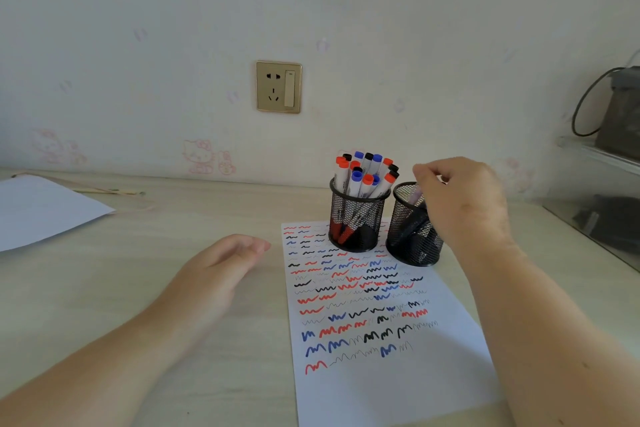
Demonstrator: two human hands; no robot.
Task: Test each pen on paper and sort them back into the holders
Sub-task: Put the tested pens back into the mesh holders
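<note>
So the right hand is over the right mesh holder, fingers curled down around a pale marker that pokes into the cup. It's blurry there, so I can't say for sure whether it's dropping the marker in or lifting it out, but it looks like a pinch grip on the barrel. If it's going in, I'd let it slide straight down rather than flick it, because that holder leans a bit and looks light, and a sideways nudge could tip it.

Just left of that hand is the full mesh holder, stuffed with red, blue and black capped markers. The caps stick up close to the knuckles, so any reach across needs to come from above, not from the side. Both cups sit on the far end of the test sheet, which runs back toward the wrist and is covered in squiggles, with bare paper only at the near end. Next test scribble probably belongs down there.

The left hand rests flat on the desk with fingers relaxed and holding nothing, just beside the sheet's left edge. It might as well pin the paper.

Further left of it there's a spare blank sheet. On the wall behind is a power socket.
</note>
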